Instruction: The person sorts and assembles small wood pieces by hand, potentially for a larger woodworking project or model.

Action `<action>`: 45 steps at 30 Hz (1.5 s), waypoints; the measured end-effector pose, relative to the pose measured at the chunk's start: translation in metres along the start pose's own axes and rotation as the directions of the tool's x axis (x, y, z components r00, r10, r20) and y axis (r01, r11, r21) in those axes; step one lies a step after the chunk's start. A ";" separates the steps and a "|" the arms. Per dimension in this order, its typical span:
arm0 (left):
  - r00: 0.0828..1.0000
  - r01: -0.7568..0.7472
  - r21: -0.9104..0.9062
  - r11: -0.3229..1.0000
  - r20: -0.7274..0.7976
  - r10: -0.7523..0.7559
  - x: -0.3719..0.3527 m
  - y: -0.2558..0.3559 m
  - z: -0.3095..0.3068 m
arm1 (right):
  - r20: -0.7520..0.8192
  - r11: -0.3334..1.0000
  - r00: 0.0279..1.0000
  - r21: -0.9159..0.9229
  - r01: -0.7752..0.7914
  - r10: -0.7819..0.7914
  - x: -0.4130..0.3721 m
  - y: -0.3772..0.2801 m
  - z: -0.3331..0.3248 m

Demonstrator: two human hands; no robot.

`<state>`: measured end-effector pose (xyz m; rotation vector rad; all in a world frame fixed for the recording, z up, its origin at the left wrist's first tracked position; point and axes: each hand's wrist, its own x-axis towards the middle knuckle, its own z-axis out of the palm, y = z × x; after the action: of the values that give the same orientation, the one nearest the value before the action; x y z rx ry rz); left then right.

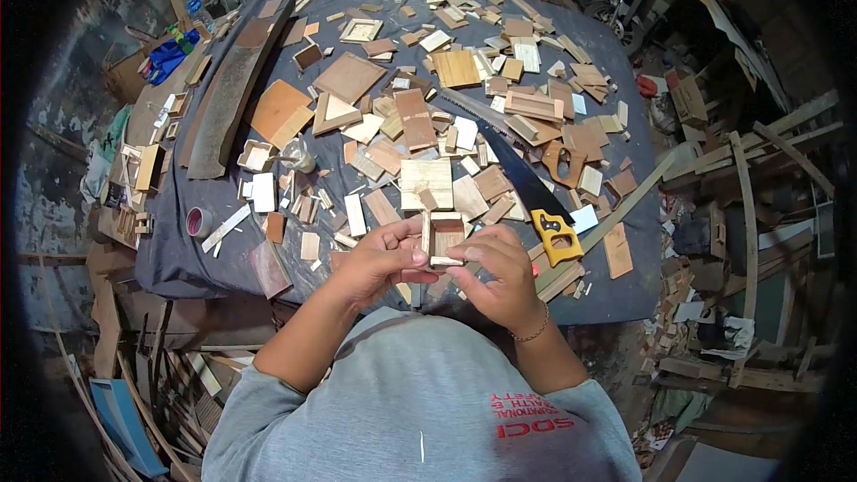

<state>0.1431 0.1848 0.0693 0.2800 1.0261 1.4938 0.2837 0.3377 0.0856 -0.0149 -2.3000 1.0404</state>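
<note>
A small open wooden box (448, 234) is held up between my two hands, close to my chest at the near edge of the cloth-covered table. My left hand (390, 254) grips its left wall, with the thumb near the lower corner. At the right side, the bent fingers of my right hand (494, 266) touch the near right corner of the box. Just beyond the box lies a square pale wooden board (425, 180). A handsaw with a yellow handle (557, 236) rests to the right of my right hand.
Scattered wood offcuts cover much of the dark cloth (357, 22). A second saw with a wooden handle (563, 163) lies farther back. A glass jar (299, 156) and a tape roll (199, 221) stand left. Long boards (237, 94) lie at the far left.
</note>
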 end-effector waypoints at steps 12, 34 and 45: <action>0.999 -0.035 -0.005 0.999 0.039 0.035 -0.005 -0.003 0.010 | 0.080 0.998 0.996 -0.047 -0.030 0.033 -0.012 -0.006 -0.002; 1.000 0.008 0.044 0.999 0.008 -0.008 -0.011 -0.023 0.013 | 0.001 0.995 0.999 -0.086 -0.049 0.049 -0.035 -0.019 0.002; 1.000 0.001 0.042 0.999 0.016 -0.001 -0.013 -0.018 0.011 | 0.059 0.992 0.996 -0.115 -0.058 0.065 -0.036 -0.016 0.008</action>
<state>0.1663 0.1757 0.0679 0.3209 1.0455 1.4681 0.3126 0.3128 0.0735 -0.1013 -2.4271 0.9516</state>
